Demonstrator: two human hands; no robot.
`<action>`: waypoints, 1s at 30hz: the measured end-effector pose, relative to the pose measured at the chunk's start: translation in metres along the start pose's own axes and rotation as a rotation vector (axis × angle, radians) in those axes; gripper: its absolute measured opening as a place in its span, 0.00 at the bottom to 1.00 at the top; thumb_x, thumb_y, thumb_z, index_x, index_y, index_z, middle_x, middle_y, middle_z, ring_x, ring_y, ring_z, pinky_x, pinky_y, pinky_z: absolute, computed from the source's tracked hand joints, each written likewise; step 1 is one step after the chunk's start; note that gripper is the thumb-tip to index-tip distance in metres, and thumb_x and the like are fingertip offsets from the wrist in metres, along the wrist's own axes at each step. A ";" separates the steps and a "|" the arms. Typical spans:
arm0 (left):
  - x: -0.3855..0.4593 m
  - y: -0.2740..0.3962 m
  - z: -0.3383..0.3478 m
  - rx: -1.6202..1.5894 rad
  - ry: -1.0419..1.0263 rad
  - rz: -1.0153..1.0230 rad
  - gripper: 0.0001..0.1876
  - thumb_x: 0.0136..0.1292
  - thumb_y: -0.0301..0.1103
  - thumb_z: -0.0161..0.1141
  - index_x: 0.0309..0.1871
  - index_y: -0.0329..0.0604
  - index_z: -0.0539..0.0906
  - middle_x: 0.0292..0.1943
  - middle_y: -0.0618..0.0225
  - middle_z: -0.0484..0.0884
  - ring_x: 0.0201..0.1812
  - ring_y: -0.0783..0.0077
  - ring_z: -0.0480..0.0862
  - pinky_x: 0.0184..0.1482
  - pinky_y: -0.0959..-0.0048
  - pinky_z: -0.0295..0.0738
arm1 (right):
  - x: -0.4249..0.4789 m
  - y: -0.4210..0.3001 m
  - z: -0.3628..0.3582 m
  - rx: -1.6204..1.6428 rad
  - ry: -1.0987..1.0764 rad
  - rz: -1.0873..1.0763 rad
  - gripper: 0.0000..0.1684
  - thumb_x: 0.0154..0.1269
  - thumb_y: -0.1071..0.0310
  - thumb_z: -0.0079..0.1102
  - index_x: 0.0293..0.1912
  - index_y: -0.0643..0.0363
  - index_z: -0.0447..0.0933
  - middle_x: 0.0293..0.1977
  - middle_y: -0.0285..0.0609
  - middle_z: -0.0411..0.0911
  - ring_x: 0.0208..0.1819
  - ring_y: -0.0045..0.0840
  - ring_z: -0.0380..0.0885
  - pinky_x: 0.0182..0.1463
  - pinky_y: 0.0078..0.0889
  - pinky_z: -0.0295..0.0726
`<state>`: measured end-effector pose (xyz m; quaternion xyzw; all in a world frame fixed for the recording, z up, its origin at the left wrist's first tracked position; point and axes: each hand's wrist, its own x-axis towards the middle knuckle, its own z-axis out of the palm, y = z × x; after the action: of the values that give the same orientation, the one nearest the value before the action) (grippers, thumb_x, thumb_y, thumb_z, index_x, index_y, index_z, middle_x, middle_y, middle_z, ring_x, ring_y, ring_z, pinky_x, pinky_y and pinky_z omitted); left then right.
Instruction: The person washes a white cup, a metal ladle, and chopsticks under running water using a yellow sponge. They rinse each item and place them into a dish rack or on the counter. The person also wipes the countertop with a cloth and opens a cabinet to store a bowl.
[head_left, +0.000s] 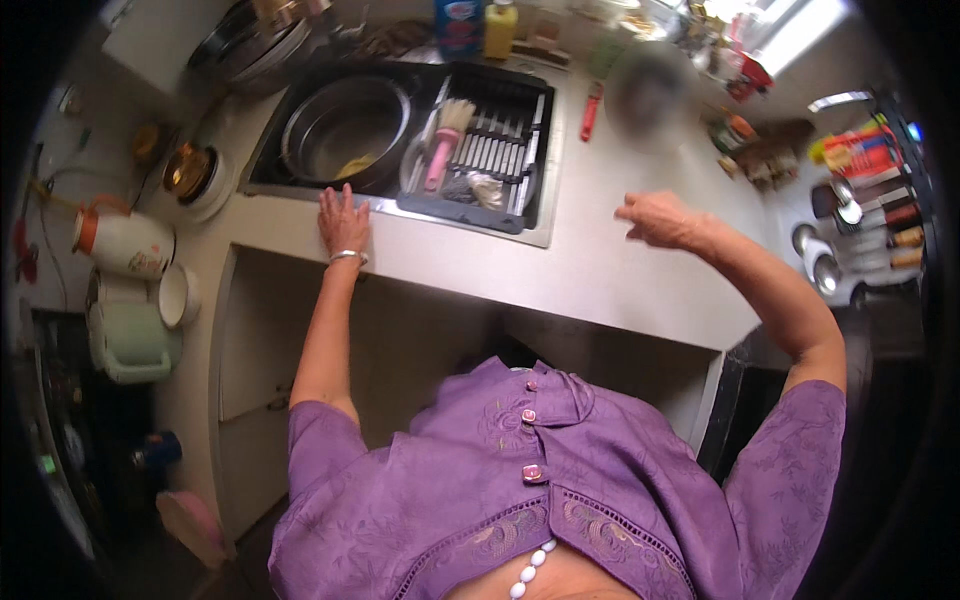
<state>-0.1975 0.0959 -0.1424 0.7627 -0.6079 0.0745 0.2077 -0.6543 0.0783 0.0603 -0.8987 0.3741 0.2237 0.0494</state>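
Observation:
My left hand (345, 221) rests flat on the front edge of the sink (551, 202), fingers spread and nothing in it. Just beyond its fingertips, a round metal basin (409, 112) sits in the left bowl, with something yellow (355, 166) inside. In the black drain rack (461, 214) over the right side lie a brush with a pink handle (441, 160) and a crumpled silvery item (486, 190). Over the white countertop (600, 277), right of the sink, is my right hand (654, 219), fingers loosely bent; no object shows in it. A red-handled tool (591, 112) lies beyond it.
A blurred round object (651, 94) stands at the back right. Bottles, one blue (459, 26) and one yellow (500, 30), line the back. On the left are a thermos flask (127, 241), a white cup (178, 295) and a green container (139, 341). Knives and ladles (862, 225) hang far right.

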 end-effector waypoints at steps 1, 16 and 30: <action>0.004 -0.002 -0.002 -0.002 -0.105 -0.104 0.27 0.57 0.49 0.49 0.58 0.46 0.66 0.60 0.51 0.59 0.63 0.52 0.55 0.61 0.58 0.51 | 0.023 0.012 -0.003 -0.003 0.070 -0.004 0.16 0.50 0.62 0.59 0.38 0.58 0.70 0.36 0.46 0.70 0.38 0.39 0.72 0.37 0.37 0.73; -0.005 0.028 -0.022 0.213 -0.168 -0.103 0.27 0.62 0.44 0.42 0.63 0.44 0.57 0.63 0.57 0.53 0.65 0.56 0.50 0.63 0.59 0.44 | 0.327 0.129 -0.026 0.255 1.092 0.122 0.20 0.48 0.71 0.56 0.45 0.60 0.68 0.42 0.49 0.69 0.45 0.42 0.68 0.47 0.37 0.70; 0.000 0.026 -0.023 0.160 -0.119 -0.096 0.29 0.58 0.42 0.48 0.61 0.41 0.59 0.63 0.55 0.52 0.64 0.52 0.51 0.61 0.56 0.46 | 0.402 -0.153 -0.031 0.564 0.655 -0.513 0.11 0.50 0.62 0.55 0.33 0.57 0.76 0.35 0.47 0.74 0.39 0.41 0.72 0.41 0.38 0.71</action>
<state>-0.2189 0.1004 -0.1157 0.8081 -0.5742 0.0674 0.1130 -0.2873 -0.0816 -0.1005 -0.9364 0.1826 -0.1993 0.2238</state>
